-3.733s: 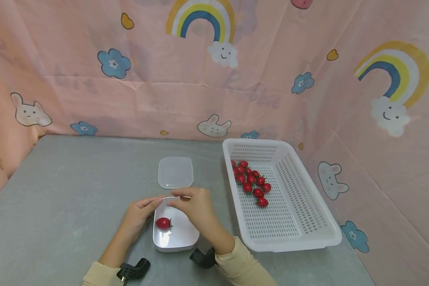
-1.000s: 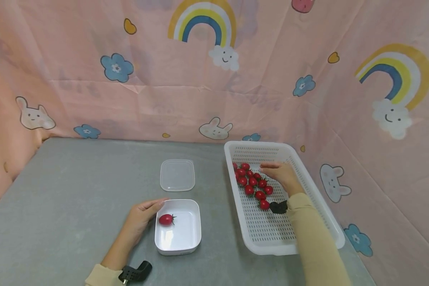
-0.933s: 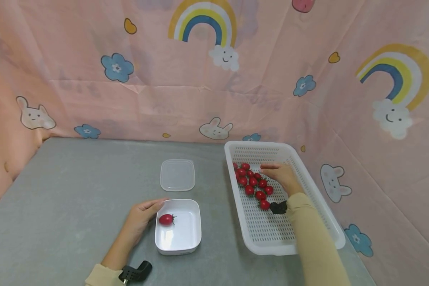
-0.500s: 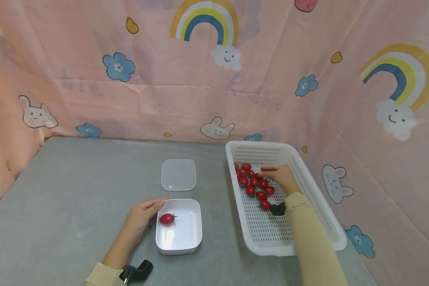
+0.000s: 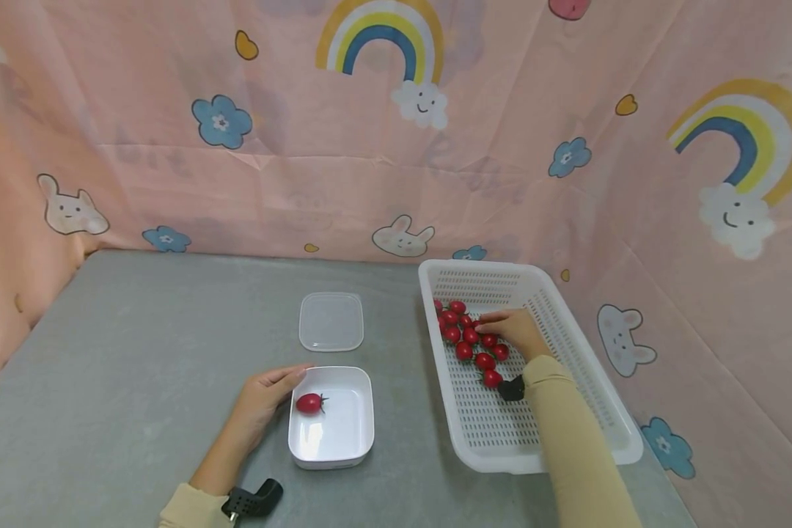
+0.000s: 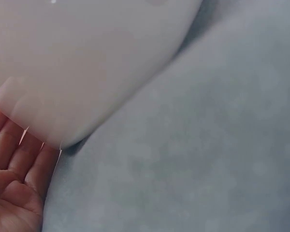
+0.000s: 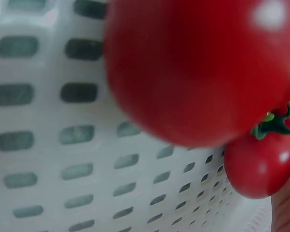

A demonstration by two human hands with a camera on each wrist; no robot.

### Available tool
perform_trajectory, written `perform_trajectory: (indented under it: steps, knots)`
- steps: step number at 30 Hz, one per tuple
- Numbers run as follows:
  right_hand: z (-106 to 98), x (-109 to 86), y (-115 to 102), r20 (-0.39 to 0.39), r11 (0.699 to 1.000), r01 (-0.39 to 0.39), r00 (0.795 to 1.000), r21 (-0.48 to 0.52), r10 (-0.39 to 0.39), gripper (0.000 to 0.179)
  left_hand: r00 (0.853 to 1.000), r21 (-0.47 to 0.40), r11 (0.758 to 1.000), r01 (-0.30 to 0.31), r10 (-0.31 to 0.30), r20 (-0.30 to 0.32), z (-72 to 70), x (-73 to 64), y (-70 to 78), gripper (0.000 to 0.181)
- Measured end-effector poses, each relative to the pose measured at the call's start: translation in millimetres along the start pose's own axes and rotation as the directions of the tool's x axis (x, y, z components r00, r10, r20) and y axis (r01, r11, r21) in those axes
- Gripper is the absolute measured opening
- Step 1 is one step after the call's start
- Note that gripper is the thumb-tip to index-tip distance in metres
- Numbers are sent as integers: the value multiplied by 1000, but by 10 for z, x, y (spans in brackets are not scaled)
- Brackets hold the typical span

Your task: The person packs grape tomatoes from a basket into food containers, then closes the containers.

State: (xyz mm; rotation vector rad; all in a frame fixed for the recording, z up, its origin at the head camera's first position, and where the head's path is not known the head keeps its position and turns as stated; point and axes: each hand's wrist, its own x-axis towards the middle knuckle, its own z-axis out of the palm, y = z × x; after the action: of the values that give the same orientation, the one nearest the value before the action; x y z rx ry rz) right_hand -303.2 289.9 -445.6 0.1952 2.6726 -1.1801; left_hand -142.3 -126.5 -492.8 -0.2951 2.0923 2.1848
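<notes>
My left hand (image 5: 260, 396) holds the upper left corner of a white plastic box (image 5: 343, 422), thumb at the rim. The left wrist view shows its fingers (image 6: 26, 159) along the box's outer wall. Inside the box lies one red cherry tomato (image 5: 309, 403) with a green stem. Over in the white perforated basket (image 5: 515, 425), my right hand (image 5: 518, 330) has thumb and index fingertips around a cherry tomato (image 5: 477, 323) at the edge of the cluster. Large in the right wrist view is a near tomato (image 7: 203, 67), with part of the hand at the right edge.
A square translucent lid (image 5: 331, 323) lies on the grey table (image 5: 171, 352) behind the box. Several more cherry tomatoes (image 5: 464, 350) sit along the basket's left side. A pink patterned cloth (image 5: 290, 183) hangs behind the table.
My right hand has gone from above the box into the basket, then lowered slightly left, its fingertips closing around a tomato. The left hand stays at the box; the view shifts slightly.
</notes>
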Motion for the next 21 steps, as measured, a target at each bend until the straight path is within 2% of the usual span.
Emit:
perform_trajectory:
  steps: [3, 8, 16, 21]
  knots:
    - [1, 10, 3, 0, 1000, 8, 1000, -13, -8, 50, 1000, 5, 1000, -7, 7, 1, 1, 1, -1, 37]
    - [-22, -11, -54, -11, 1000, 12, 1000, 26, -11, 49, 1000, 13, 1000, -3, 3, 2, 1, -4, 12, 37]
    - [-92, -67, -264, -42, 996, 4, 999, 89, 0, 55, 1000, 0, 1000, -1, 1, 9, 2, -10, 20, 36]
    - [-109, -131, -403, -21, 991, 25, 1000, 135, -23, 60, 1000, 4, 1000, 1, -1, 7, 5, -3, 8, 36]
